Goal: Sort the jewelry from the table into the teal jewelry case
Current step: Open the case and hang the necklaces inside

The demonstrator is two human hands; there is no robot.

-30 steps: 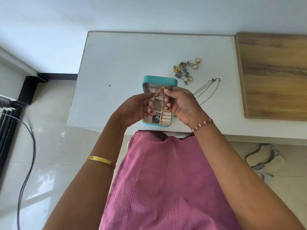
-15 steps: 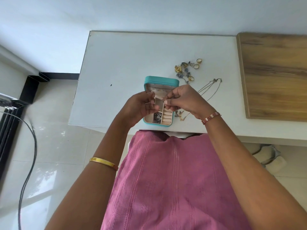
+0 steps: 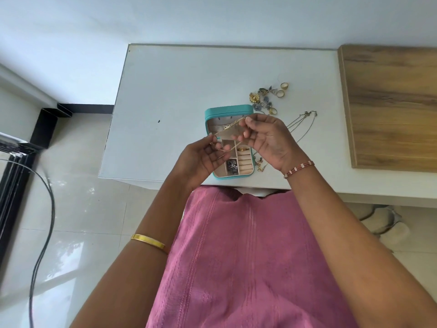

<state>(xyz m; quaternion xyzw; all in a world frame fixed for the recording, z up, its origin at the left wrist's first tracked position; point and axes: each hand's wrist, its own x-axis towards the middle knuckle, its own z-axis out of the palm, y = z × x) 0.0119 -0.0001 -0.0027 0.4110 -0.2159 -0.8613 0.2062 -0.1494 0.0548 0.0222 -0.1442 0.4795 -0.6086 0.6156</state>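
From the head view, you hold a gold chain stretched between both hands over the open case, likely to straighten it before laying it in. Your right hand pinches its far end at the fingertips, your left hand pinches the near end, other fingers loosely curled. More jewelry lies beyond your right fingers.

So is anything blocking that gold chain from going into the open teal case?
Nothing visible does. The gold chain, pinched between the left hand and right hand, hangs directly over the open teal case.
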